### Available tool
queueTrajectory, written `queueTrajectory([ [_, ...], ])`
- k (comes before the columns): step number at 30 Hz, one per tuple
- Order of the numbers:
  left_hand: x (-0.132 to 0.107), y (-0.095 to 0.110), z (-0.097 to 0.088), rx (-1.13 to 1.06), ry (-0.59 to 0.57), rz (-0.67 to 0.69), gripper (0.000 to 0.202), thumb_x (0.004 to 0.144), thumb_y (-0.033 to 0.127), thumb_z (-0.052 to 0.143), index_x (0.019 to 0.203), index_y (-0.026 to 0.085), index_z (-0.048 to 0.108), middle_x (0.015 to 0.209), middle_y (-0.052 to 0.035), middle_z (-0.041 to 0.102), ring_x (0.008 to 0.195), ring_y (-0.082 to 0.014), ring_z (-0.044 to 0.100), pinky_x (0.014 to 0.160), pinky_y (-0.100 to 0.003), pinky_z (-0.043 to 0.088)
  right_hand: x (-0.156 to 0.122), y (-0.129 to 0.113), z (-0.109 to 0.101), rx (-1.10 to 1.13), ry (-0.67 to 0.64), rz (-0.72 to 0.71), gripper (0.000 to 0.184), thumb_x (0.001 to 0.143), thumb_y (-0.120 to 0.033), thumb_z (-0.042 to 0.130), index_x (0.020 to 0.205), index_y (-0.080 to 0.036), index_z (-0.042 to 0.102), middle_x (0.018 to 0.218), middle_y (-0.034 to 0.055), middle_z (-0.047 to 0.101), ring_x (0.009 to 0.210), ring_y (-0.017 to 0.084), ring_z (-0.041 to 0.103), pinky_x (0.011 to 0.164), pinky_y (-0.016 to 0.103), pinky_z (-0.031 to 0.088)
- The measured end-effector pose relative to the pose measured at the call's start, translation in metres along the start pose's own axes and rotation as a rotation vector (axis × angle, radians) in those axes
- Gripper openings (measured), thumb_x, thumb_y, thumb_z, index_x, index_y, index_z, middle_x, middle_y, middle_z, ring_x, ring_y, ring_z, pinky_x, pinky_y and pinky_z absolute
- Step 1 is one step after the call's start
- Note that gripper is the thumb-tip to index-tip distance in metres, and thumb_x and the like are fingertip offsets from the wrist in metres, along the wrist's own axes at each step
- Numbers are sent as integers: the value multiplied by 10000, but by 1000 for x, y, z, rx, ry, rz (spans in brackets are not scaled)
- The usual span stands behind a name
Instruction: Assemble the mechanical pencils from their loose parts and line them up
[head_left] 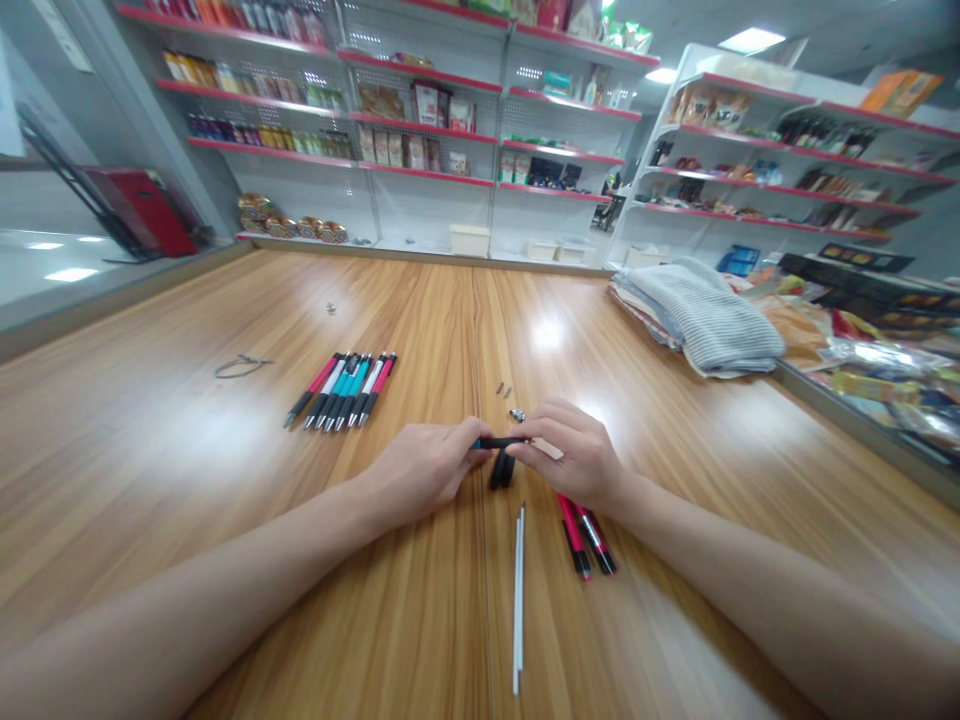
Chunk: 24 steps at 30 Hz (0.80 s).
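Note:
Between both hands lies a pen [499, 442] with a black grip, held sideways just above the table. My left hand [431, 460] is closed round its blue barrel, most of which the fingers hide. The thumb and fingers of my right hand [570, 450] pinch the dark tip end. Under the pen rest black grip pieces [501, 470]. Small springs [504, 390] and silver tips [517, 414] sit just beyond. Two white refills [519, 600] lie nearer to me. Pink pen barrels [581, 540] are below my right hand, partly covered by it.
Several assembled pens [341, 392] lie in a row at the left. Farther out are a thin grey loop [241, 366] and a small metal piece [331, 308]. Folded cloths [697, 315] and packaged goods [877, 350] occupy the right edge. Stocked shelves [420, 125] stand behind the table.

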<state>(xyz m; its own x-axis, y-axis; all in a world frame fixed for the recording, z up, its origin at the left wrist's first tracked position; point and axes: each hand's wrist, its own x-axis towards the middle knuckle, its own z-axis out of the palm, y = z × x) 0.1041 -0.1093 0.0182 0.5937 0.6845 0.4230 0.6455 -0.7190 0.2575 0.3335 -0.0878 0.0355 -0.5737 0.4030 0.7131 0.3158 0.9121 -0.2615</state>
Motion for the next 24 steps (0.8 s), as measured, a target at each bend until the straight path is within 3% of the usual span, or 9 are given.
queueTrajectory([
  [5,1,1,-4,8,16,19,145,990,250,393,1061,181,499,890,-27,658,760,-165,647,619,-271,442,-4,2,-8,-7,70,95,444,786,-195,684,1206,-178,542,928,64,617,818,172,558,717,322,486],
  [9,1,1,-7,39,-1,7,176,995,255,363,1012,172,516,889,-38,626,734,-162,600,614,-281,425,-9,11,-16,-23,133,171,478,771,-173,666,1226,-179,518,933,57,600,690,136,496,614,293,454],
  [14,-1,3,-6,21,-37,22,195,997,252,347,984,167,522,870,-35,619,731,-162,602,617,-286,432,-5,11,-11,-2,-24,23,355,806,-177,671,1150,-182,583,963,68,628,865,173,569,757,325,490],
  [17,-2,2,-3,-2,-38,16,195,994,265,358,965,165,523,852,-36,629,749,-174,625,626,-291,454,-3,7,-4,-21,-62,-48,242,834,-142,645,1070,-180,610,939,63,651,867,173,569,766,327,484],
  [21,-2,0,0,-49,-9,1,252,988,266,396,1222,193,456,1047,-41,671,902,-190,671,712,-300,505,-4,7,-2,-72,-70,-42,188,864,-144,617,1052,-160,615,893,67,657,817,172,548,722,322,464],
  [24,0,0,0,-49,8,-7,306,980,268,424,1279,204,411,1062,-36,680,875,-191,686,691,-297,515,-4,8,-4,-120,-86,-35,112,879,-175,611,986,-148,627,829,59,643,767,167,524,689,317,435],
])
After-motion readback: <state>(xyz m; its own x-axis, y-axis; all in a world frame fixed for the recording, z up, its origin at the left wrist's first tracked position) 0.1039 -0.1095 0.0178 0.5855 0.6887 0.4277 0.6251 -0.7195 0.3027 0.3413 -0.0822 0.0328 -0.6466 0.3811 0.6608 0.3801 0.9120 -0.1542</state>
